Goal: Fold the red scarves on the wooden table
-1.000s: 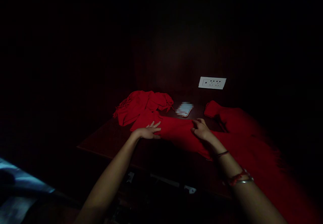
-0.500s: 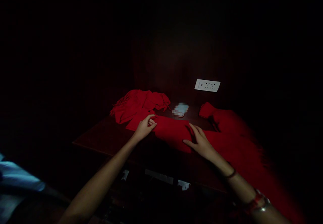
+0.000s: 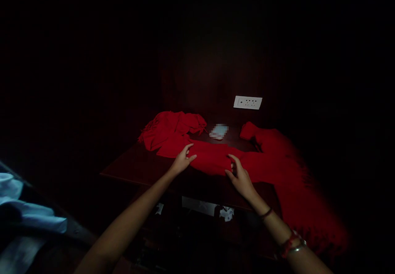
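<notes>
A long red scarf point(image 3: 212, 155) lies across the dark table, its middle stretch running between my two hands. My left hand point(image 3: 182, 159) is at the near edge of this stretch, thumb and fingers apart. On the other side, my right hand point(image 3: 241, 178) is over the scarf's near edge, its fingers curved and spread from the thumb. Neither hand visibly grips the cloth; whether the fingertips touch it I cannot tell. Toward the right, the cloth widens and hangs down to a fringed end. A bunched red fringed cloth point(image 3: 169, 128) rests at the back left.
Behind the scarf lies a pale, pixelated flat object point(image 3: 219, 131). A white socket plate point(image 3: 247, 102) is on the dark back wall. Below the tabletop point(image 3: 123, 170) are white scraps point(image 3: 227, 213). Pale blue-white material point(image 3: 40, 216) shows at lower left. The surroundings are very dark.
The scarf's middle stretch, which spread lower toward the front, now lies narrower and more rumpled. Both hands remain apart with spread fingers. The view has shifted slightly, showing more of the fringed end at right.
</notes>
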Demonstrator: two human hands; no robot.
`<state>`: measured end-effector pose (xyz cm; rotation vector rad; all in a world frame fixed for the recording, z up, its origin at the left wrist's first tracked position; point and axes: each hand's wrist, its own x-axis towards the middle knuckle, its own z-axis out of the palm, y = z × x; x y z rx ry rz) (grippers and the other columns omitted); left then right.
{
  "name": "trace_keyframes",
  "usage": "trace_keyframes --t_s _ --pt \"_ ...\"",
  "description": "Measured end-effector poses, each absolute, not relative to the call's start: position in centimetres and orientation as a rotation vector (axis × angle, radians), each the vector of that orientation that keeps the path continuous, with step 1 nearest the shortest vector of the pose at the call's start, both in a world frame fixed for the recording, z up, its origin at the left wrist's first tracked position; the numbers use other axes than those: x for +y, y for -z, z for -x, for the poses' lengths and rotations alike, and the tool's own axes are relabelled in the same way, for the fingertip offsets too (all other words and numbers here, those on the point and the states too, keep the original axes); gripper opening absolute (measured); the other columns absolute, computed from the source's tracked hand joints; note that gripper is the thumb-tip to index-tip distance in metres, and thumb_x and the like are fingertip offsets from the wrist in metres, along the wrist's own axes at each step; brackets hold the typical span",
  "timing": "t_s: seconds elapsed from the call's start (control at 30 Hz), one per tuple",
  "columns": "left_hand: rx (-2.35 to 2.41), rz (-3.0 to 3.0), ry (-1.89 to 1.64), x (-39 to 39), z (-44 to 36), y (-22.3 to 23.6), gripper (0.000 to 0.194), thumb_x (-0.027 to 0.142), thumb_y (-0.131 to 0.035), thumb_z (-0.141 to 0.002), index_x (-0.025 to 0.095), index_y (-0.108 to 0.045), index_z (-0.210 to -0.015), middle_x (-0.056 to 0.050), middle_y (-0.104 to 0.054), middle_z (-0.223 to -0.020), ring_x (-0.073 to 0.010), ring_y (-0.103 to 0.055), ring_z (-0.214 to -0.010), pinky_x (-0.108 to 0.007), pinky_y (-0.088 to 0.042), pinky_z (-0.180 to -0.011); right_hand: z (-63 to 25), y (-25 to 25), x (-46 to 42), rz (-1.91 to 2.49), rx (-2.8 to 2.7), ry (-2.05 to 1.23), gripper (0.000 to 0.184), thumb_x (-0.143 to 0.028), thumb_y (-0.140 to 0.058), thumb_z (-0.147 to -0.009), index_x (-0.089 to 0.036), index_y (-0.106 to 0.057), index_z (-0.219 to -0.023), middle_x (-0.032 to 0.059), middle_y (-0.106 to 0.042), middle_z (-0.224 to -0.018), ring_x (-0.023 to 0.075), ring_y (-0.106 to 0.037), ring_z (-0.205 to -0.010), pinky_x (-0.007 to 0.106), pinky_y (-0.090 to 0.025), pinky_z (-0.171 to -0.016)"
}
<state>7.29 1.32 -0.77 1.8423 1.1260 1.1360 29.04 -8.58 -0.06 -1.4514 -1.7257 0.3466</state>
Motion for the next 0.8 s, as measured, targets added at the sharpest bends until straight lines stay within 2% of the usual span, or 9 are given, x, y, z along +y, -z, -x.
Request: trace_keyframes --t_s 0.07,0.17,0.27,0.33,0.43,0.53,0.63,0.73,0.8 --pt "1.230 -2.093 -1.193 1.1 -7.3 0.8 0.051 0.025 -0.050 -0.073 0.018 -0.035 -0.121 -0.006 -0.054 -0.098 -0.0165 -0.051 -0.088 -0.031 -0.040 -0.079 -29.2 -0.2 -8.5 1.424 -1.789 -0.226 0.054 -0.026 -0.042 -0.073 -0.014 -0.027 -0.124 0.0088 -0.051 -0.097 0.0163 -0.051 -0.083 0.032 -0.041 -0.078" --pt "1.216 -2.351 -1.236 0.8 -7.4 0.7 0.049 0.027 -0.045 -0.077 0.018 -0.034 -0.123 -0.007 -0.054 -0.102 -0.0179 -0.049 -0.094 -0.033 -0.034 -0.086 -29.2 -0.4 -7.9 1.321 -1.907 -0.061 0.054 -0.025 -0.041 -0.074 -0.015 -0.027 -0.125 0.0112 -0.044 -0.114 0.0195 -0.041 -0.105 0.036 -0.033 -0.089" --pt "1.154 -2.394 -1.189 0.9 -7.4 0.8 0.050 0.029 -0.041 -0.080 0.017 -0.029 -0.126 -0.007 -0.052 -0.107 -0.0165 -0.048 -0.096 -0.029 -0.035 -0.085 -29.3 -0.2 -7.2 1.240 -1.986 -0.115 0.053 -0.023 -0.038 -0.076 -0.016 -0.024 -0.127 0.0100 -0.044 -0.117 0.0170 -0.043 -0.105 0.033 -0.033 -0.089" --pt "1.200 -2.352 -1.136 1.1 -7.3 0.9 0.050 0.030 -0.040 -0.080 0.017 -0.028 -0.127 -0.005 -0.056 -0.097 -0.0143 -0.052 -0.085 -0.025 -0.038 -0.077 -29.4 0.0 -7.0 1.250 -1.976 -0.160 0.054 -0.023 -0.037 -0.077 -0.016 -0.020 -0.129 0.0101 -0.044 -0.117 0.0159 -0.046 -0.103 0.032 -0.035 -0.087" --pt "1.334 -2.306 -1.102 1.4 -6.9 1.2 0.049 0.031 -0.041 -0.079 0.018 -0.033 -0.125 0.001 -0.053 -0.069 -0.0107 -0.050 -0.062 -0.022 -0.039 -0.065 -29.5 0.1 -7.1 1.353 -1.960 -0.189 0.056 -0.026 -0.035 -0.079 -0.015 -0.015 -0.131 0.0098 -0.054 -0.102 0.0162 -0.054 -0.089 0.030 -0.040 -0.078" --pt "1.372 -2.286 -1.113 1.7 -6.7 1.2 0.048 0.031 -0.042 -0.078 0.018 -0.037 -0.123 0.006 -0.043 -0.055 -0.0083 -0.043 -0.051 -0.018 -0.036 -0.056 -29.3 0.0 -7.5 1.410 -1.979 -0.209 0.059 -0.032 -0.035 -0.080 -0.016 -0.012 -0.132 0.0087 -0.058 -0.094 0.0164 -0.057 -0.078 0.028 -0.042 -0.071" --pt "1.415 -2.224 -1.102 2.0 -6.7 1.1 0.046 0.028 -0.041 -0.078 0.015 -0.039 -0.122 0.008 -0.035 -0.047 -0.0077 -0.038 -0.045 -0.017 -0.033 -0.052 -29.1 0.0 -7.6 1.461 -1.937 -0.191 0.061 -0.033 -0.037 -0.079 -0.017 -0.012 -0.132 0.0071 -0.060 -0.089 0.0160 -0.058 -0.073 0.027 -0.042 -0.070" --pt "1.481 -2.110 -1.124 2.5 -6.9 1.0 0.045 0.025 -0.042 -0.076 0.011 -0.041 -0.119 0.008 -0.035 -0.046 -0.0081 -0.038 -0.046 -0.018 -0.033 -0.052 -29.3 -0.7 -7.1 1.565 -1.861 -0.252 0.059 -0.022 -0.039 -0.076 -0.013 -0.018 -0.131 0.0015 -0.060 -0.070 0.0130 -0.057 -0.063 0.024 -0.042 -0.065" --pt "1.468 -2.023 -1.142 3.1 -7.2 0.8 0.045 0.025 -0.044 -0.075 0.010 -0.042 -0.118 0.007 -0.038 -0.048 -0.0084 -0.041 -0.048 -0.018 -0.033 -0.051 -29.6 -2.0 -6.4 1.661 -1.894 -0.322 0.059 -0.014 -0.043 -0.071 -0.013 -0.027 -0.128 0.0001 -0.059 -0.067 0.0120 -0.056 -0.062 0.022 -0.042 -0.065"
